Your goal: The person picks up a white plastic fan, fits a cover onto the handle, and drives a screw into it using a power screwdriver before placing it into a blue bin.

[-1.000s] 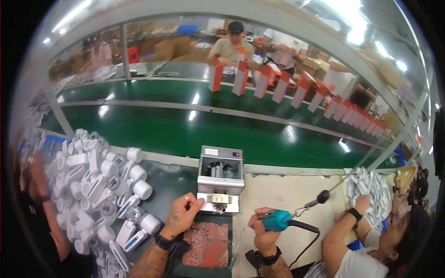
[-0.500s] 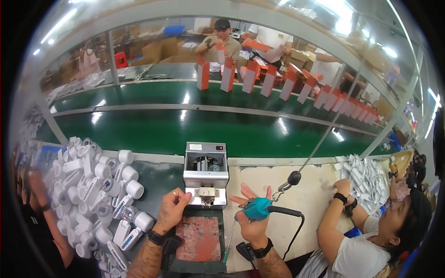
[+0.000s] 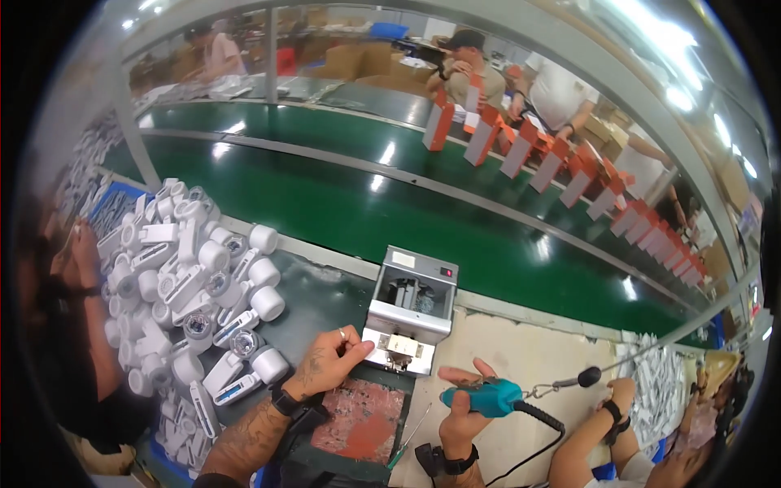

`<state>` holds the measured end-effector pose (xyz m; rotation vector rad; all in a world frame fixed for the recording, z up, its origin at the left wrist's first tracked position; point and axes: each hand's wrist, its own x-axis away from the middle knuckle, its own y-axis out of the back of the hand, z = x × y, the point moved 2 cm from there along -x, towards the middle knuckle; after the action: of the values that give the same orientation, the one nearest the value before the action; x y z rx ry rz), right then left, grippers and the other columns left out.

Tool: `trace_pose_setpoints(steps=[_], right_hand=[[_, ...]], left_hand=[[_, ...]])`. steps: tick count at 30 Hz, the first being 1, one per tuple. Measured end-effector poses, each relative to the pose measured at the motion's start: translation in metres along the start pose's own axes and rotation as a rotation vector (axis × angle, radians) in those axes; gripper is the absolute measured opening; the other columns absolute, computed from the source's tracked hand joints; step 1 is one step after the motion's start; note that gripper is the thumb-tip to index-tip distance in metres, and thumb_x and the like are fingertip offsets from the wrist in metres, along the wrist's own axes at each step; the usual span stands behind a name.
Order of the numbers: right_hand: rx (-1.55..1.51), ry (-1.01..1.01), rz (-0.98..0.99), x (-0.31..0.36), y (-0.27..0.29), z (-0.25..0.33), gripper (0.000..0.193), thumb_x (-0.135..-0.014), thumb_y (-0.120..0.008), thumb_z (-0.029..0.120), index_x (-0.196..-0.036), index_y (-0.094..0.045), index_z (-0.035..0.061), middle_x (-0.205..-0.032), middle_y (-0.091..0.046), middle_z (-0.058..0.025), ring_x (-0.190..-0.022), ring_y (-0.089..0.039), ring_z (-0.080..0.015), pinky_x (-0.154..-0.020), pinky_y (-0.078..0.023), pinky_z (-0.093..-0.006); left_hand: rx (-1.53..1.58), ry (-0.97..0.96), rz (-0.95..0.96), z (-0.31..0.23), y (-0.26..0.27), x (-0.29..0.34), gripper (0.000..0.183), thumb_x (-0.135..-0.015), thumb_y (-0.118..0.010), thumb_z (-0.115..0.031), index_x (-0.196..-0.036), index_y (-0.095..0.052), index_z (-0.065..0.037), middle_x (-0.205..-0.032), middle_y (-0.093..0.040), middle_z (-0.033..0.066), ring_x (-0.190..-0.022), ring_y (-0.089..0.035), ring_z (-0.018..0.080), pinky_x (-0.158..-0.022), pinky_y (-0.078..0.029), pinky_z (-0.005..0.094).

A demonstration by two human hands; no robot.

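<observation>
A teal electric screwdriver hangs from a cord and hook, with a coiled black cable leading off its right end. My right hand wraps round it, thumb in front and fingers behind. To its left stands a silver screw feeder, its top open on a tray of small metal pieces. My left hand is closed at the feeder's front left corner, thumb and fingers pressed together. Whatever the left fingers may hold is hidden. A thin screwdriver with a green handle lies below the feeder.
White round-headed devices are heaped at left. A scuffed red mat lies below my left hand. Beyond runs a green conveyor with orange-and-white boxes. A co-worker's arms and white parts are at right.
The view has turned and tilted, shifting the bench. My right fingers, spread around the electric screwdriver before, now curl round it. My left hand stays at the feeder's corner.
</observation>
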<state>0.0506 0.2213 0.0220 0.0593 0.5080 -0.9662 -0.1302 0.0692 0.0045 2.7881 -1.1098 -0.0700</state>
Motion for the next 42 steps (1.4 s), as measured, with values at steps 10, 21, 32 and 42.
trace_pose_setpoints(steps=[10, 21, 32, 42], right_hand=[[0.056, 0.002, -0.021, 0.007, 0.004, 0.000, 0.071, -0.090, -0.069, 0.050, -0.128, -0.043, -0.0038, -0.076, -0.066, -0.0128, -0.067, -0.066, -0.0208, -0.063, -0.052, -0.0304], [0.078, 0.031, -0.017, -0.001, 0.005, -0.005, 0.065, -0.091, -0.068, 0.047, -0.124, -0.046, -0.0041, -0.073, -0.062, -0.0102, -0.060, -0.059, -0.0165, -0.056, -0.049, -0.0275], [0.116, -0.042, 0.000, -0.024, -0.002, -0.008, 0.054, -0.095, -0.065, 0.035, -0.126, -0.047, -0.0047, -0.073, -0.060, -0.0062, -0.067, -0.060, -0.0166, -0.063, -0.049, -0.0288], [-0.032, -0.031, 0.013, 0.004, -0.001, -0.015, 0.060, -0.088, -0.075, 0.037, -0.122, -0.048, -0.0045, -0.073, -0.063, -0.0079, -0.066, -0.061, -0.0165, -0.063, -0.048, -0.0283]], left_hand=[[-0.023, -0.047, 0.041, 0.007, 0.002, 0.000, 0.027, -0.097, -0.065, -0.021, -0.078, -0.055, -0.006, -0.064, -0.047, -0.0076, -0.058, -0.038, 0.0007, -0.049, -0.031, 0.0224], [-0.033, -0.073, 0.008, 0.001, -0.003, -0.001, 0.029, -0.097, -0.065, -0.021, -0.075, -0.054, -0.006, -0.063, -0.046, -0.0076, -0.058, -0.038, 0.0020, -0.051, -0.033, 0.0237], [-0.049, -0.076, 0.011, -0.005, -0.002, 0.000, 0.028, -0.096, -0.065, -0.022, -0.076, -0.056, -0.005, -0.060, -0.046, -0.0061, -0.055, -0.039, 0.0030, -0.049, -0.033, 0.0252], [-0.014, -0.007, 0.001, -0.001, -0.001, -0.003, 0.030, -0.094, -0.067, -0.022, -0.074, -0.057, -0.002, -0.057, -0.043, -0.0025, -0.054, -0.037, 0.0067, -0.050, -0.033, 0.0279]])
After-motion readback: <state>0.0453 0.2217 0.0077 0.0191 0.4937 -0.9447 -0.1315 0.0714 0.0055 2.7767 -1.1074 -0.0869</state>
